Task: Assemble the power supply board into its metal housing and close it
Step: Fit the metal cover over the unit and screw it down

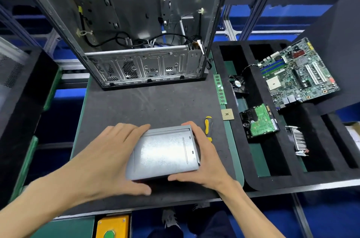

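Note:
A grey metal power supply housing (165, 153) lies on the dark work mat (148, 107) near its front edge, its flat lid side facing up. My left hand (115, 155) grips its left side, fingers across the far corner and thumb under the near edge. On the right side my right hand (202, 157) holds it, fingers curled over the far right corner and thumb at the near edge. The board inside is hidden by the cover.
An open computer case (136, 29) stands upright at the mat's back. A yellow-handled screwdriver (208, 126) lies just right of the housing, with a CPU chip (227, 114) and RAM stick (220, 89) beyond. A black foam tray (239, 140) holds a motherboard (298, 74), hard drive (259, 120), fan (238, 83) and heatsink (298, 140).

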Demonstrator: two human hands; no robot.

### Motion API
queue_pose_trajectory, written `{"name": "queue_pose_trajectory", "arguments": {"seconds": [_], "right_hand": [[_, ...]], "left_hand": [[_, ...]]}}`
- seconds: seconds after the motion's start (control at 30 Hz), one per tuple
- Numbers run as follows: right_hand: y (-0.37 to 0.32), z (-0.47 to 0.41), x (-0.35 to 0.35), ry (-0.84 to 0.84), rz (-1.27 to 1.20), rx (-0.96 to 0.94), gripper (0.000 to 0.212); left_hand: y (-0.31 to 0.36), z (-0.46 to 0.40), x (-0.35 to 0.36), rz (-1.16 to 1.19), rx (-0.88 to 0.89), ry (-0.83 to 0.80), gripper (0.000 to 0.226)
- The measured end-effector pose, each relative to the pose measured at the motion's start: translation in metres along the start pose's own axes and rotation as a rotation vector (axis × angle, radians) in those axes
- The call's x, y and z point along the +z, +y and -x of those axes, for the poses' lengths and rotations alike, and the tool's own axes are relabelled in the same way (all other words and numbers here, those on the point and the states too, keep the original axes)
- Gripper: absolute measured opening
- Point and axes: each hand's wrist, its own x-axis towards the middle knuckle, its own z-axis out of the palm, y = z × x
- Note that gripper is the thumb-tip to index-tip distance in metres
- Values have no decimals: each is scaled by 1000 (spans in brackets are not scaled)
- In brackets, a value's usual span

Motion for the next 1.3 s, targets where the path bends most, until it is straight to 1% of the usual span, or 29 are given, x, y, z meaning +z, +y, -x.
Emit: {"name": "queue_pose_trajectory", "arguments": {"seconds": [0.03, 0.1, 0.2, 0.27, 0.37, 0.43, 0.47, 0.5, 0.53, 0.57, 0.6, 0.63, 0.7, 0.73, 0.8, 0.9, 1.0, 1.07, 1.17, 1.23, 1.27, 1.3], "right_hand": [[0, 0, 0, 0, 2, -3, 113], [1, 0, 0, -2, 8, -12, 114], [0, -1, -1, 1, 32, -42, 110], [-2, -2, -1, 6, 37, -67, 103], [-6, -5, -2, 5, 35, -76, 98], [-6, -5, -1, 4, 19, -73, 98], [-6, -5, -1, 3, 9, -71, 99], [-5, -4, -2, 0, -3, -65, 101], [-5, -3, -2, -6, -14, -55, 103], [-5, -2, -3, -15, -22, -44, 104], [-5, -1, -4, -23, -24, -39, 104], [-4, 0, -4, -27, -25, -34, 105], [-3, 2, -2, -27, -28, -14, 111], [-3, 3, -1, -26, -30, -2, 115], [-1, 5, 2, -40, -29, 16, 120], [-1, 10, 7, -59, -27, 24, 124], [-1, 14, 13, -58, -76, 41, 127], [-1, 15, 14, -65, -92, 55, 128], [-9, 18, 11, -97, -89, 96, 126], [-18, 19, 6, -102, -144, 122, 116], [-23, 17, 2, -87, -173, 160, 104], [-29, 14, -1, -53, -191, 218, 84]], "left_hand": [[1, 4, 1, -23, -6, 20, 116], [0, 3, 3, 12, -34, 30, 109], [-1, -5, -2, -6, 44, 33, 99], [-3, -7, -4, -30, 71, 45, 96], [-7, -6, 1, -41, 104, 81, 101], [-13, -2, 5, 38, 73, 51, 110], [-17, 1, 7, 136, 30, 8, 113], [-20, 5, 9, 284, -21, -37, 116], [-23, 10, 11, 470, -76, -66, 119], [-26, 15, 16, 672, -125, -54, 118], [-28, 20, 22, 866, -166, -25, 111], [-27, 24, 29, 1050, -203, 2, 99], [-15, 29, 44, 1340, -297, 60, 78], [-9, 31, 51, 1432, -348, 87, 73], [3, 30, 60, 1546, -410, 152, 73], [15, 31, 64, 1546, -477, 252, 71], [25, 29, 66, 1530, -561, 329, 67], [32, 24, 65, 1495, -616, 371, 56], [35, 14, 59, 1434, -682, 406, 33], [34, 11, 57, 1441, -714, 421, 22], [34, 11, 57, 1450, -721, 420, 21], [36, 11, 57, 1459, -720, 414, 22]]}}
